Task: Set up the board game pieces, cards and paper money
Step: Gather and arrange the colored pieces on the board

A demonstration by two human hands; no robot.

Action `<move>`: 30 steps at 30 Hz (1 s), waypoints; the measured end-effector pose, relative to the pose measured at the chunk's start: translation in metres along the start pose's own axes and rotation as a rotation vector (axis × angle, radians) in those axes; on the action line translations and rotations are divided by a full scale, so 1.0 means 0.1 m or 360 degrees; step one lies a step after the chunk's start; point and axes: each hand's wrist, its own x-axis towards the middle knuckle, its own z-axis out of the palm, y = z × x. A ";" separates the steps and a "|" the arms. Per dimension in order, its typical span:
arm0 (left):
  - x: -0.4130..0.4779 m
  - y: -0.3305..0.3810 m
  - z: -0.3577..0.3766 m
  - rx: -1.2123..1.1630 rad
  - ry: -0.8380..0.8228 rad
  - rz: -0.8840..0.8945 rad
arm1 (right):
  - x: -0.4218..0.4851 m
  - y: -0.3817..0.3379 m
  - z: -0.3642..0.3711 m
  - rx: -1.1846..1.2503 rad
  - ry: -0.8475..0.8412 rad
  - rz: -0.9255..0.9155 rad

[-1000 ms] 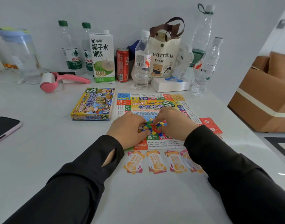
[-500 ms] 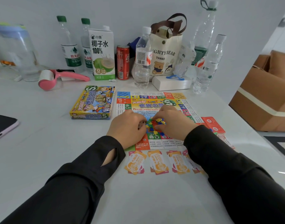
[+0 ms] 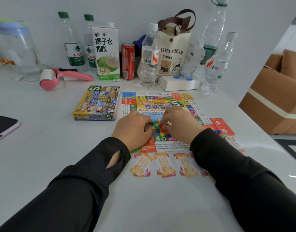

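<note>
A colourful paper game board (image 3: pixel 154 101) lies flat on the white table. On its middle sits a heap of small coloured plastic pieces (image 3: pixel 158 126). My left hand (image 3: pixel 133 128) and my right hand (image 3: pixel 179 123) rest on the board on either side of the heap, fingers curled into it; what the fingertips pinch is hidden. Several orange card stacks (image 3: pixel 164 164) lie in a row in front of the board. Red cards (image 3: pixel 221 125) lie at its right, with a few loose pieces (image 3: pixel 219 132) beside them. The game box (image 3: pixel 97 104) lies left of the board.
Along the wall stand water bottles (image 3: pixel 148 59), a coconut-water carton (image 3: pixel 106 52), a red can (image 3: pixel 128 61), a tote bag (image 3: pixel 173 51), a white box (image 3: pixel 178 83) and a jug (image 3: pixel 14 47). A pink lint roller (image 3: pixel 60 77) and a phone (image 3: pixel 3 126) lie left. Cardboard boxes (image 3: pixel 276 99) stand right.
Both hands stay at the heap of pieces with small finger movements; the camera has tilted slightly, shifting the scene a little.
</note>
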 end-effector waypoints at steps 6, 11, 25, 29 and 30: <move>0.00 0.00 0.00 0.0000 0.0000 -0.0017 | 0.00 -0.01 0.00 -0.0059 -0.0001 0.0005; -0.03 0.03 -0.04 0.0076 -0.0011 0.0043 | 0.00 0.00 0.01 0.0031 0.0082 0.0078; -0.08 0.07 -0.15 -0.0136 0.0299 0.0440 | -0.46 0.19 -0.18 0.0481 0.0434 0.0314; -0.07 0.22 -0.27 -0.0151 0.0191 0.0444 | -0.65 0.34 -0.29 0.0513 0.0507 0.0397; -0.08 0.27 -0.27 -0.0131 0.0158 0.0464 | -0.71 0.40 -0.30 0.0513 0.0511 0.0430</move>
